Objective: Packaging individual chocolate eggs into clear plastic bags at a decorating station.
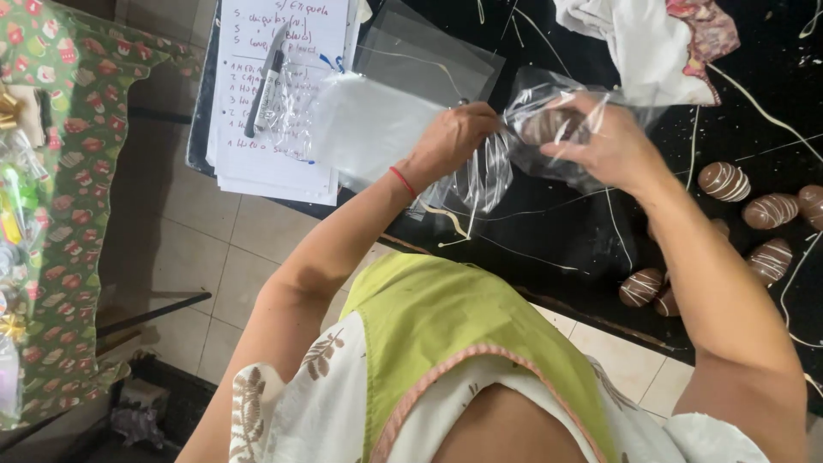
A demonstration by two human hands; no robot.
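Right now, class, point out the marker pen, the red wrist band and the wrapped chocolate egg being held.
marker pen (266, 81), head view, middle of its barrel.
red wrist band (401, 181), head view, the strand across the left wrist.
wrapped chocolate egg (549, 126), head view, its brown shell under the clear film.

The bag (514, 137) is clear, glossy, crinkled plastic film around a smooth brown chocolate egg (553, 126) with white stripes. The table (591, 231) is glossy black, streaked with pale drizzle. The sheets (274, 94) are matt white paper; the apron (446, 334) is soft green cloth.
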